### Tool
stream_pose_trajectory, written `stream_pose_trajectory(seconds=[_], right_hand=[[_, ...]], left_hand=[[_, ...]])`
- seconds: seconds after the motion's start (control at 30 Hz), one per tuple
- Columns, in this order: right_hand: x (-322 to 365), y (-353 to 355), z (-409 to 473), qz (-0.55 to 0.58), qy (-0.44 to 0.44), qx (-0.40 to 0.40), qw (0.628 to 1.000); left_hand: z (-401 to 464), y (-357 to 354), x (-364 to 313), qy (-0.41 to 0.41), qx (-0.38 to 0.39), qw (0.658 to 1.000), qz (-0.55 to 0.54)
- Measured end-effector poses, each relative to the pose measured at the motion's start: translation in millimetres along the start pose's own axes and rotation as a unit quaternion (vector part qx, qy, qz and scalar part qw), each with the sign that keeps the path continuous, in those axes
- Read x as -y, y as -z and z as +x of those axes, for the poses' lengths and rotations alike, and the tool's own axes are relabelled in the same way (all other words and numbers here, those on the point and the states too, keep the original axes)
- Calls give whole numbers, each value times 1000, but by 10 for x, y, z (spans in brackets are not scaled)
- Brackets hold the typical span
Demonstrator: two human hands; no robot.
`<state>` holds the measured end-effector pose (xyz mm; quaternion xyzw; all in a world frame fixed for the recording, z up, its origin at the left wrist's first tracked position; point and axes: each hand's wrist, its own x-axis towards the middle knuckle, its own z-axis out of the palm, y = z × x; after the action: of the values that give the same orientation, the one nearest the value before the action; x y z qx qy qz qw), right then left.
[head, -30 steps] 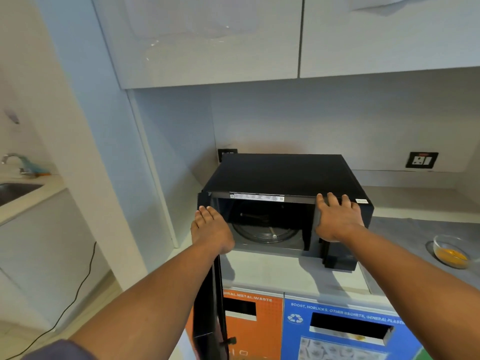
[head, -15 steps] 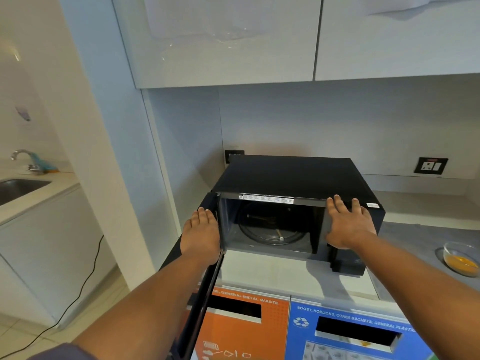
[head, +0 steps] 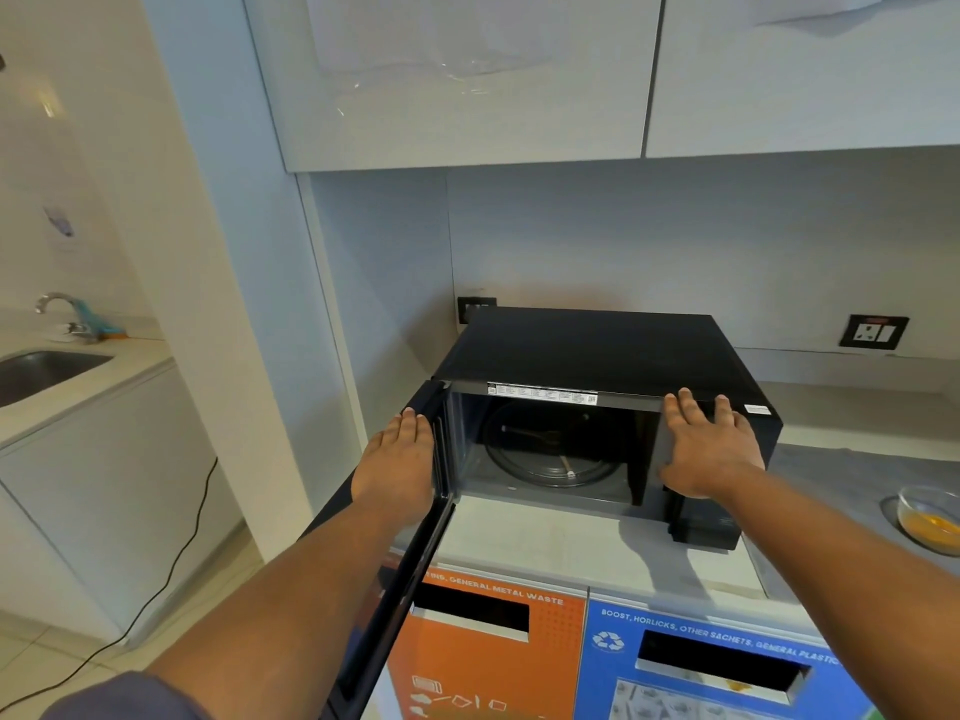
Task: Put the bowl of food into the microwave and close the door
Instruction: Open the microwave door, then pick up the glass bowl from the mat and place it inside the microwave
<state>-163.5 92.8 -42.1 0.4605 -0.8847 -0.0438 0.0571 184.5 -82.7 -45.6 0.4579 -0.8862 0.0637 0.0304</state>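
Now the microwave [head: 597,350] door [head: 415,563] is pushed wide by the flat left hand [head: 397,462]; the right hand [head: 709,452], spread empty, steadies the panel. The bowl of food [head: 930,519] waits at three o'clock on the table [head: 831,475].

Soft, even daylight, fairly bright. Glare streaks on cabinet [head: 467,80] above microwave [head: 597,350]; soft shadows below it. Wide-angle bending at edges, slight blur.
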Motion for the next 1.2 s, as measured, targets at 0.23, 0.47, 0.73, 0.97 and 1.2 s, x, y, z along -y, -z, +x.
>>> stream_pose_trajectory(seconds=[0.23,0.47,0.73,0.97,1.2], right_hand=[[-3,-17,-23,-4,6,-2,1000],[-29,-72,8,-15,20,-7,1000],[-5,-295,-246,149,5,-139,979],[-396,-435,-654,194,-57,-209,957],[-1415,-618,-829,233,-90,-251,935]], left_hand=[[-20,-15,2,-18,-2,1000,19],[7,-79,-52,-41,-16,998,42],[241,-232,-555,-136,-130,978,-95],[418,-207,-1809,-291,-204,901,-247],[547,-136,-3300,-386,-211,856,-271]])
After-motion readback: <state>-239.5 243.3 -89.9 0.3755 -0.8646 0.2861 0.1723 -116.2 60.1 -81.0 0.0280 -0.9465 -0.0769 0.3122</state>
